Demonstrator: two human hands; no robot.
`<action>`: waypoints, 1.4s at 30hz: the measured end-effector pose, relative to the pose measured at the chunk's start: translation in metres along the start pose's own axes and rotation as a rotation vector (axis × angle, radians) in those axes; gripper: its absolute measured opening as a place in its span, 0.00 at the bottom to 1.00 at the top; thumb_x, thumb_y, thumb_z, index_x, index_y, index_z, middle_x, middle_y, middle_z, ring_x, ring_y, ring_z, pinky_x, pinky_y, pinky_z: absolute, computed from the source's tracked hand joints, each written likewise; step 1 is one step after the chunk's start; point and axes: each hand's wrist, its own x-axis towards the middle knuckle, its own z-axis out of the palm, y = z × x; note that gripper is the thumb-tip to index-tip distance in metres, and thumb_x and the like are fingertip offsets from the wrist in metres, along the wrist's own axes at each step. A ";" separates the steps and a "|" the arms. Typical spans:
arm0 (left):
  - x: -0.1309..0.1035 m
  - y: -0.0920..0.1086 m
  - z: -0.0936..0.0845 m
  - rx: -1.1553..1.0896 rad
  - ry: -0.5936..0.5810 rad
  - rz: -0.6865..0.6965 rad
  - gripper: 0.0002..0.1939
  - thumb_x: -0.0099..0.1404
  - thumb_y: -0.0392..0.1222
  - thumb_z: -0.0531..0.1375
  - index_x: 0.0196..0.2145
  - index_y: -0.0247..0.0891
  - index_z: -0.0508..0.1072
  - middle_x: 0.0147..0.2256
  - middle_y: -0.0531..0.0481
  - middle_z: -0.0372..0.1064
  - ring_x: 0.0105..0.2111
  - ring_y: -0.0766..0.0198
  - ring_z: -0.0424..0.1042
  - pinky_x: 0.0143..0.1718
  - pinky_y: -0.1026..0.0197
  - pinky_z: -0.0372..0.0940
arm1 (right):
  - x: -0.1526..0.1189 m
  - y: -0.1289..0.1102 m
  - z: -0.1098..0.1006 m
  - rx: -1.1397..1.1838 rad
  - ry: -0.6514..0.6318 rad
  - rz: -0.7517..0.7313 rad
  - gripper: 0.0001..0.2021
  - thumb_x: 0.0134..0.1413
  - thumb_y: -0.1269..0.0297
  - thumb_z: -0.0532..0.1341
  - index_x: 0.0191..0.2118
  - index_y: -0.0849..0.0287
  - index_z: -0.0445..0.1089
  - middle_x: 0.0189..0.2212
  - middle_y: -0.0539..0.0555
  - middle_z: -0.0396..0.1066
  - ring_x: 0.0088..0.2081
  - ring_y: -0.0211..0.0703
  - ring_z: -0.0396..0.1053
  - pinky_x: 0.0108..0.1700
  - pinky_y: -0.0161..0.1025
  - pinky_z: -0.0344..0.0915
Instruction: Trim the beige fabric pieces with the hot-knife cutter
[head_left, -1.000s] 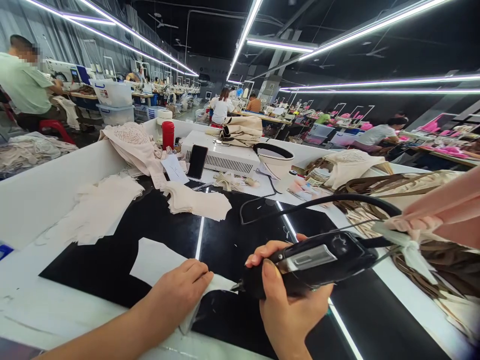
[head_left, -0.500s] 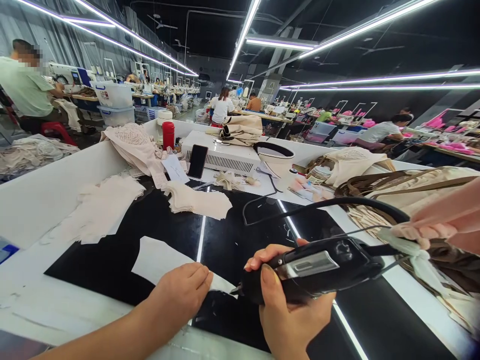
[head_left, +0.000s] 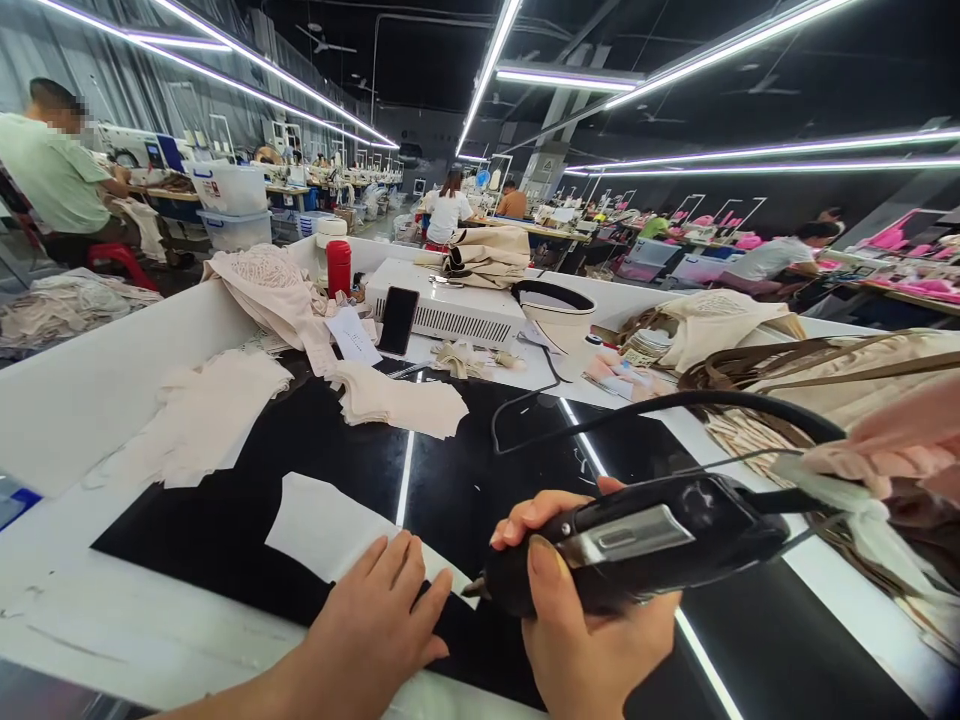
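The right hand [head_left: 592,640] wraps its fingers [head_left: 541,575] tightly round a black handheld cutting tool [head_left: 645,540], thumb on top beside the tool's silver plate; the pointed tip aims left and sits just off the edge of a white fabric piece [head_left: 322,525]. That piece lies flat on the dark glossy tabletop [head_left: 480,480], near the front edge. The left hand [head_left: 375,630] rests palm down with its fingers spread flat, pressing on the near corner of the white piece and gripping nothing. A black cord [head_left: 675,405] arcs from the tool's rear up and over to the right (a pale ribbon is tied near the tool's back end). Further back on the tabletop lie a stack of cream fabric pieces [head_left: 397,400], a second looser pile [head_left: 202,415] to the left, a phone [head_left: 397,320] propped against a white box-shaped device [head_left: 450,305], and a red cup [head_left: 338,268]. Brown straps [head_left: 757,365] lie heaped at the right.
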 end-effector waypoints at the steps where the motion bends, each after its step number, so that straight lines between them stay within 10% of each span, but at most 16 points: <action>1: -0.001 0.000 0.001 -0.002 0.013 -0.004 0.30 0.68 0.61 0.64 0.58 0.38 0.70 0.52 0.36 0.75 0.53 0.47 0.75 0.52 0.50 0.70 | 0.002 0.001 0.002 0.013 0.003 -0.007 0.22 0.57 0.71 0.69 0.55 0.50 0.65 0.32 0.47 0.73 0.26 0.40 0.72 0.29 0.39 0.75; 30: 0.000 -0.007 0.001 -0.098 0.099 0.027 0.31 0.60 0.55 0.73 0.53 0.35 0.72 0.49 0.34 0.76 0.49 0.43 0.78 0.46 0.48 0.78 | 0.014 0.031 0.027 0.143 -0.132 0.014 0.22 0.61 0.72 0.66 0.57 0.46 0.64 0.34 0.46 0.72 0.27 0.36 0.71 0.30 0.35 0.73; 42: 0.000 -0.027 -0.043 -0.257 -0.071 -0.005 0.25 0.70 0.47 0.66 0.59 0.34 0.67 0.50 0.40 0.74 0.47 0.52 0.78 0.45 0.54 0.79 | -0.004 0.018 0.023 0.082 -0.101 0.018 0.24 0.60 0.71 0.69 0.58 0.49 0.63 0.34 0.48 0.72 0.28 0.39 0.71 0.30 0.38 0.74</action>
